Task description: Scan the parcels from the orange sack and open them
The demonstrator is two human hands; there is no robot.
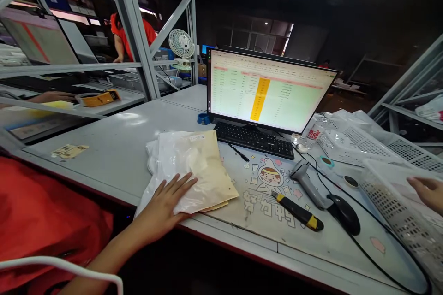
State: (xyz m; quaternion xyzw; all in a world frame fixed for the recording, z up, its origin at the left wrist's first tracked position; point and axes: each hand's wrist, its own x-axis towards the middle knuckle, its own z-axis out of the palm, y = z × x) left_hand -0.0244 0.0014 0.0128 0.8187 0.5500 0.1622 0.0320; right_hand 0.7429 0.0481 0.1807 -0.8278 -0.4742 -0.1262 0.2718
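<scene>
My left hand [169, 203] lies on a white plastic bag [173, 154], fingers spread and the thumb near the table's front edge. Beneath and beside the bag are tan paper envelopes or sheets [211, 170]; how many overlap there is hidden. At the right edge of the view, partly cut off, my right hand [429, 192] hovers over a white perforated basket [380, 189]. Its visible fingers stretch out with nothing seen in them. White plastic-looking material [398, 177] lies in that basket.
A monitor [270, 90] and black keyboard [254, 140] stand behind. On the desk mat lie a pen [238, 152], yellow-black utility knife [297, 211], grey barcode scanner [309, 184] and black mouse [346, 214]. A cable [375, 214] runs along the right. A person in red [150, 32] is beyond the frame.
</scene>
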